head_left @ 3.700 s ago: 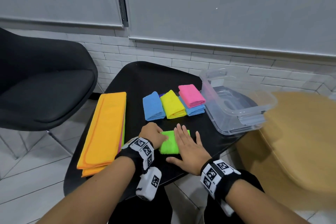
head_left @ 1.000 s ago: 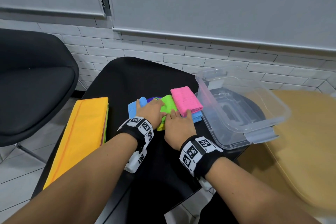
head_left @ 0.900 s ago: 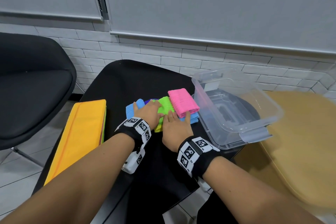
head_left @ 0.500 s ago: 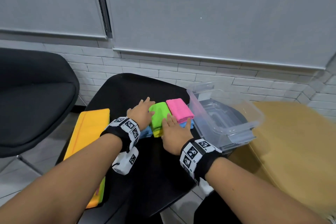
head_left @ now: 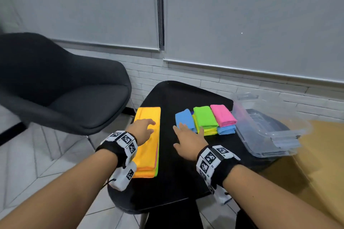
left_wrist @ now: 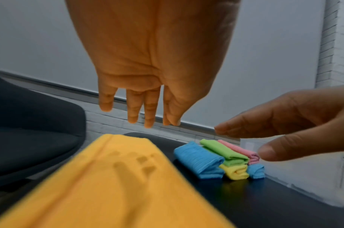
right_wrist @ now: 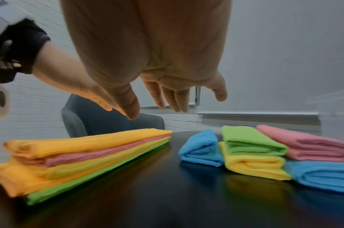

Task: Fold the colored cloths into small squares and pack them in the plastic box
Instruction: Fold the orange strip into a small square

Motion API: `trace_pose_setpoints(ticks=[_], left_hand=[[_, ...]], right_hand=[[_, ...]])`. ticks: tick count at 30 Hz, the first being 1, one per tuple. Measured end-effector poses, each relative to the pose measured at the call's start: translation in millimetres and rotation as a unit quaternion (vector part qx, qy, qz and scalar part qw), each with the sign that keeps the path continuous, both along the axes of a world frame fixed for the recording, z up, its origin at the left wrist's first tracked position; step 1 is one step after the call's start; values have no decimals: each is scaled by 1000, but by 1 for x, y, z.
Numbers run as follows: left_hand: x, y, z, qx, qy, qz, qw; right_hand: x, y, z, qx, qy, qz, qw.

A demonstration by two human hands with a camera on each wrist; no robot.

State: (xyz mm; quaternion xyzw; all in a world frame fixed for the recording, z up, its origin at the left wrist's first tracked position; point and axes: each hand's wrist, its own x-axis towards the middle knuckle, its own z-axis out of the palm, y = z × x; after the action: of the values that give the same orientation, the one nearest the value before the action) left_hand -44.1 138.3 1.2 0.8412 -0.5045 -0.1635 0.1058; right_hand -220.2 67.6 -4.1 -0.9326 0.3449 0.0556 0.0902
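Note:
Folded squares sit together on the black table (head_left: pixel 173 178): a blue one (head_left: pixel 183 119), a green one (head_left: pixel 204 116) stacked on a yellow one (right_wrist: pixel 252 165), and a pink one (head_left: pixel 222 115) on another blue one (right_wrist: pixel 323 175). A stack of long cloths with orange on top (head_left: pixel 149 141) lies at the left. My left hand (head_left: pixel 142 130) hovers open just above the orange cloth (left_wrist: pixel 116 177), fingers straight. My right hand (head_left: pixel 186 140) hovers open over the bare table between the stack and the squares, holding nothing. The clear plastic box (head_left: pixel 268 130) stands at the right.
A black armchair (head_left: pixel 55 89) stands left of the table. A tan wooden surface (head_left: pixel 320 163) lies at the right beyond the box. A white brick wall and grey blinds are behind. Bare table surface lies in front of the squares.
Both hands have let go of the green square, which now rests on the yellow one. They drew back and left; the left hand now hovers over the orange stack.

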Motion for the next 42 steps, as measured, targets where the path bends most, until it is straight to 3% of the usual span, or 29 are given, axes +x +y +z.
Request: trace_pose_setpoints(ticks=[9, 16, 20, 34, 42], left_hand=[[13, 80, -30, -22, 29, -2, 999], [16, 92, -42, -49, 71, 76, 993], [16, 93, -45, -60, 79, 85, 991], [24, 98, -38, -119, 80, 66, 987], [1, 70, -28, -147, 56, 27, 987]], right_hand=[[38, 45, -18, 106, -45, 64, 991], [44, 59, -41, 214, -188, -74, 956], [46, 61, -42, 246, -230, -104, 936], [45, 57, -24, 311, -309, -151, 886], [-16, 16, -14, 314, -319, -210, 869]])
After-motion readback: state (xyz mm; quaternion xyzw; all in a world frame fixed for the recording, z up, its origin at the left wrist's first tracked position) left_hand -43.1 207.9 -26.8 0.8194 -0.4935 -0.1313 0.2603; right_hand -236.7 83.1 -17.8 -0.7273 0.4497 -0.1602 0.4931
